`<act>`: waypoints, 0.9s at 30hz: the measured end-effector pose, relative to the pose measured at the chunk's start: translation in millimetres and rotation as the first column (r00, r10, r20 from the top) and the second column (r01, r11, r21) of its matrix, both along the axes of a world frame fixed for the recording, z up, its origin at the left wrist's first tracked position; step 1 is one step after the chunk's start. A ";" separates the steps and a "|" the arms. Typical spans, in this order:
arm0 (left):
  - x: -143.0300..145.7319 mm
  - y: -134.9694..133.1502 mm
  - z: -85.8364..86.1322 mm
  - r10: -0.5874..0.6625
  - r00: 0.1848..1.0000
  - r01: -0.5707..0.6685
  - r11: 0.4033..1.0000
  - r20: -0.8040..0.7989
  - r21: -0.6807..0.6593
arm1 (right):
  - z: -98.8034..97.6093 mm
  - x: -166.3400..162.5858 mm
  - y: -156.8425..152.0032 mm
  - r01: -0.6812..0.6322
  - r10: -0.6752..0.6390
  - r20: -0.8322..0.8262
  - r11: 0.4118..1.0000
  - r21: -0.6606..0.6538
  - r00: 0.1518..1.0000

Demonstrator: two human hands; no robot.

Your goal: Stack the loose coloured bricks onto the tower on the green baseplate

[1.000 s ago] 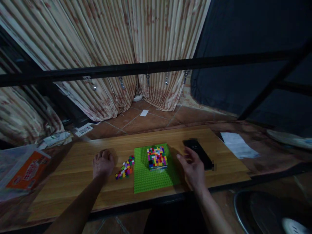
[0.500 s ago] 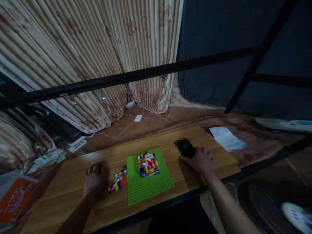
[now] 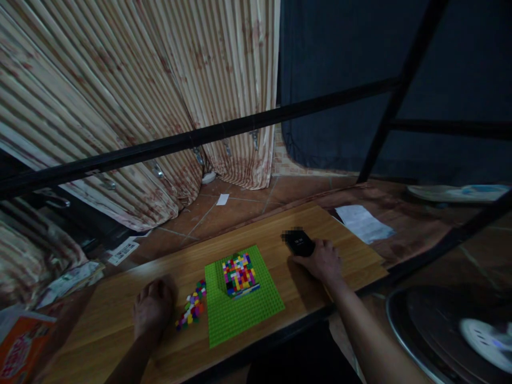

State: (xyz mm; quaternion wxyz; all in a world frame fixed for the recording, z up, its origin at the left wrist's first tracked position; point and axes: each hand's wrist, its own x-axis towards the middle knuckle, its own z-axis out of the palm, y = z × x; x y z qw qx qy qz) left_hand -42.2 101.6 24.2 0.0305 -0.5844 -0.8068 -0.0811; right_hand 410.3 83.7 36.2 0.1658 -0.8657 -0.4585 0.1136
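A green baseplate (image 3: 244,314) lies on the wooden table (image 3: 120,314), with a block of many-coloured small bricks (image 3: 239,274) built on its far half. Loose coloured bricks (image 3: 192,308) lie in a strip just left of the plate. My left hand (image 3: 153,309) rests on the table left of those bricks, fingers curled under, nothing visible in it. My right hand (image 3: 321,261) lies over the near end of a black phone (image 3: 298,241) to the right of the plate, fingers closed around it.
A black metal bar (image 3: 200,140) crosses the view above the table. Striped curtains (image 3: 160,90) hang behind, over a tiled floor. A sheet of paper (image 3: 362,223) lies at the right, an orange packet (image 3: 20,352) at the far left, a round metal stool (image 3: 448,341) at the lower right.
My right hand moved from beside the baseplate to the black phone and closed on it. My head turned, shifting the view. The left hand stayed put.
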 end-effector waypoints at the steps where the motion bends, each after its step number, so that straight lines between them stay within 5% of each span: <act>1: -0.7 0.3 -0.5 0.001 1.000 -0.001 1.000 -0.001 -0.003 | 0.0 -0.4 -0.4 0.007 -0.007 -0.001 1.000 0.004 1.000; 10: -0.3 0.8 1.6 0.014 1.000 -0.014 1.000 0.013 -0.023 | -4.4 0.5 -1.2 -0.021 0.021 -0.020 1.000 0.007 1.000; 15: -0.5 1.1 0.7 0.002 1.000 -0.002 1.000 0.011 -0.005 | -9.2 28.4 1.2 -0.093 0.120 -0.220 0.987 0.131 0.968; 19: -1.2 1.5 -1.2 -0.006 1.000 0.006 0.999 0.012 0.035 | -8.1 62.4 0.0 -0.155 0.302 -0.558 0.943 0.296 0.773; 22: -0.5 1.2 -0.9 -0.008 1.000 0.008 0.999 0.009 0.037 | -9.0 76.3 0.7 -0.150 0.324 -0.682 0.941 0.303 0.656; 27: -0.1 0.4 0.7 -0.004 1.000 0.003 1.000 0.007 0.017 | -15.9 69.7 10.2 -0.047 0.227 -0.596 0.952 0.302 0.770</act>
